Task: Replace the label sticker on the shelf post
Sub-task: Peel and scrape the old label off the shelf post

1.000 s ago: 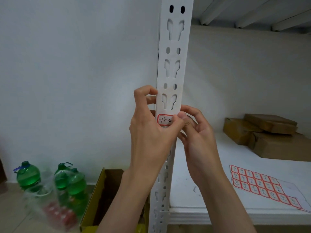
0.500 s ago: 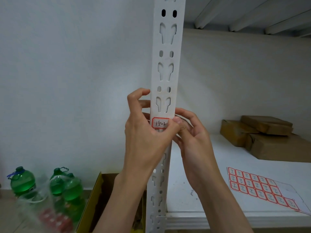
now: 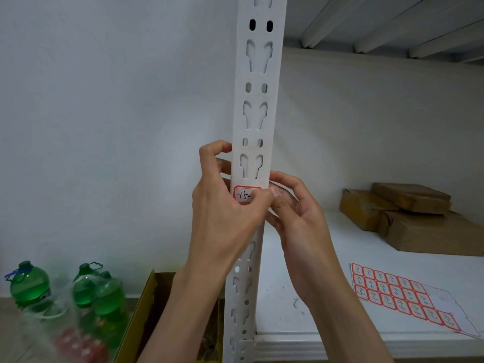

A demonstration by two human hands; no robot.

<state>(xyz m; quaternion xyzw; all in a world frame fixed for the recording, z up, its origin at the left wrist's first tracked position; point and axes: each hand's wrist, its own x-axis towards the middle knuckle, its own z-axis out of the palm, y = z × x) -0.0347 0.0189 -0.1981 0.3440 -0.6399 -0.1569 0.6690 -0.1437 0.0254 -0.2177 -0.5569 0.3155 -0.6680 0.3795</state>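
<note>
Shelf post [image 3: 258, 106]: white perforated steel upright, centre of frame, running top to bottom, keyhole slots in pairs

Label sticker [image 3: 242, 195]: red-bordered white tag, handwritten "15-" legible, stuck on the post face at mid-height; its right part is covered by the left thumb

Left hand [image 3: 225, 213]: centre frame, fingers curled round the post's left edge, thumb pressing across the sticker

Right hand [image 3: 301, 218]: right of the post, fingers curled at the post's right edge beside the sticker; whether it pinches anything cannot be told, the left thumb stands in front

Shelf [image 3: 327, 323]: white board, lower right, behind the right forearm

Label sheet [image 3: 403, 292]: rows of red-bordered tags lying flat on the shelf, lower right

Brown parcels [image 3: 413, 213]: stacked on the shelf, right edge

Green bottles [image 3: 28, 284]: in clear plastic wrap on the floor, lower left

Yellow cardboard box [image 3: 146, 305]: open, bottom centre, partly hidden by the left forearm
</note>
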